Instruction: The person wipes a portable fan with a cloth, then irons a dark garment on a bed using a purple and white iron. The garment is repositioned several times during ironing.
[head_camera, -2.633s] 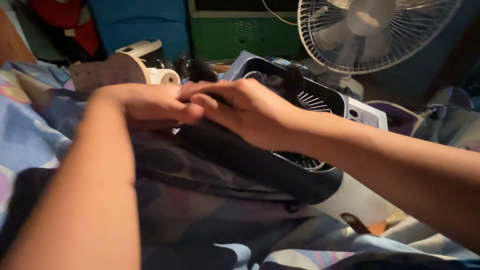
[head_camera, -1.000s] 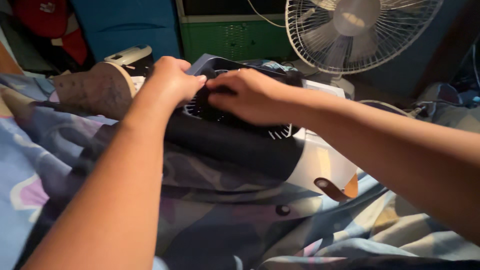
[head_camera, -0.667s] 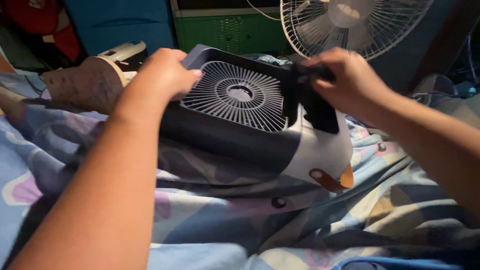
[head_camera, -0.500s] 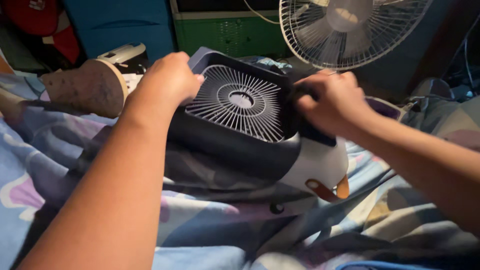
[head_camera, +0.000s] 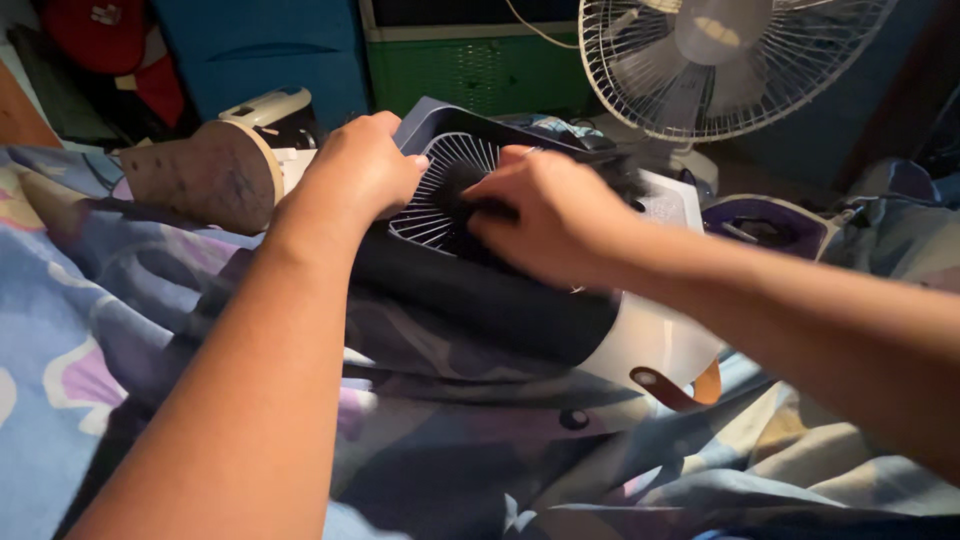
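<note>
Hands on a small box fan, lying on a bed

Box fan (head_camera: 520, 300), dark-bodied with a white end panel and a brown strap loop, lies tilted on a patterned blue and purple bedsheet (head_camera: 120, 330), its round white grille facing up toward us. Our left hand (head_camera: 365, 175) grips the far left corner of the housing, fingers curled over the upper rim and closed against it. Our right hand (head_camera: 550, 215) rests on the grille itself, covering its right half; fingers are bent inward and pressed to the ribs. We cannot tell whether they pinch anything, since the hand is blurred and hides its own tips.

Around the fan: a tan, speckled cylindrical object (head_camera: 205, 175) lies on its side just left of the left hand, with a small cream and black device (head_camera: 270, 110) behind it. A white pedestal fan (head_camera: 715, 60) stands upright beyond the box fan. A purple and white appliance (head_camera: 770, 220) sits to the right, near the right forearm. Blue and green cabinets (head_camera: 470, 60) line the back.
</note>
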